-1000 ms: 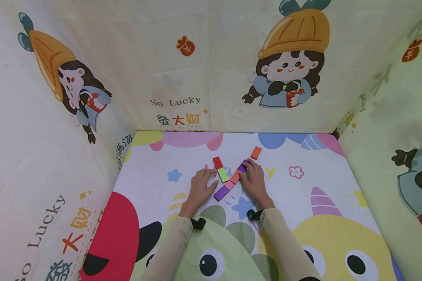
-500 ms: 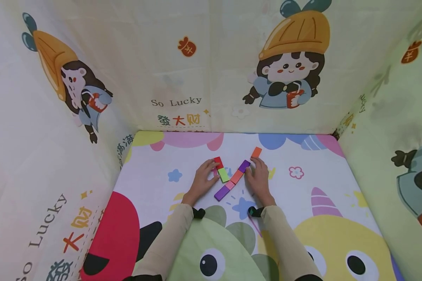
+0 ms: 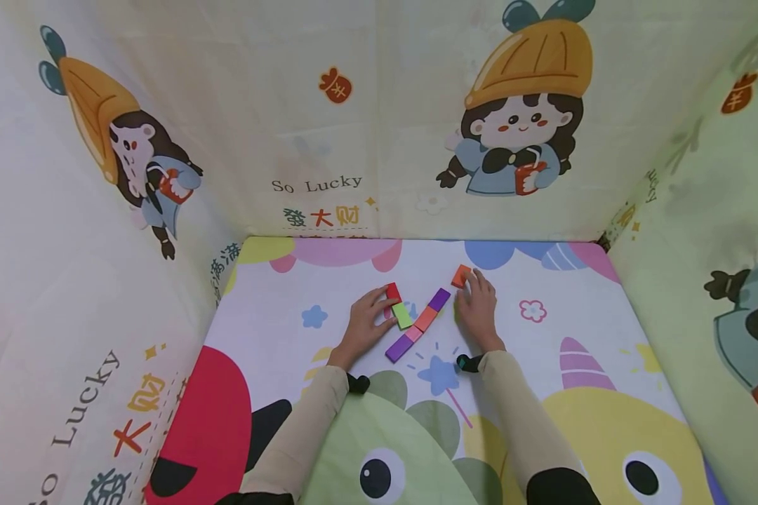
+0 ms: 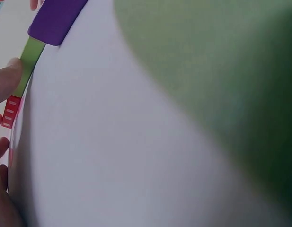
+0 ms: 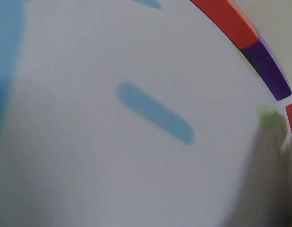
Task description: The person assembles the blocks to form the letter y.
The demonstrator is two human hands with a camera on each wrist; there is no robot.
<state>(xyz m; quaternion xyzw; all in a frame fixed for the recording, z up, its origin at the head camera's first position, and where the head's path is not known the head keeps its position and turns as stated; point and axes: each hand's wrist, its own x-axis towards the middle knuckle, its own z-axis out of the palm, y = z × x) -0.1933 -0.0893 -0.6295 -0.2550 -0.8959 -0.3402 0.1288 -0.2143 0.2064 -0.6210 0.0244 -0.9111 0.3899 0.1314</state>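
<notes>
Small rectangular blocks lie on the mat in a V. The right arm runs from a purple block [image 3: 399,348] through a pink block [image 3: 413,334] and an orange block [image 3: 426,319] to another purple block [image 3: 439,300]. A green block [image 3: 402,315] and a red block [image 3: 391,288] form the left arm. My left hand [image 3: 361,328] rests beside these two; its thumb [image 4: 7,80] touches the green one. At the upper right, my right hand [image 3: 478,312] has its fingertips on a separate orange block [image 3: 459,275], only partly visible in the right wrist view.
A printed mat [image 3: 354,277] with cartoon figures covers the table. Patterned fabric walls [image 3: 404,140] stand at the back and both sides. Small black devices are strapped to both wrists.
My right hand has moved from the upper purple block up and right to the separate orange block. The left fingers have come closer to the red block. The blocks appear unmoved.
</notes>
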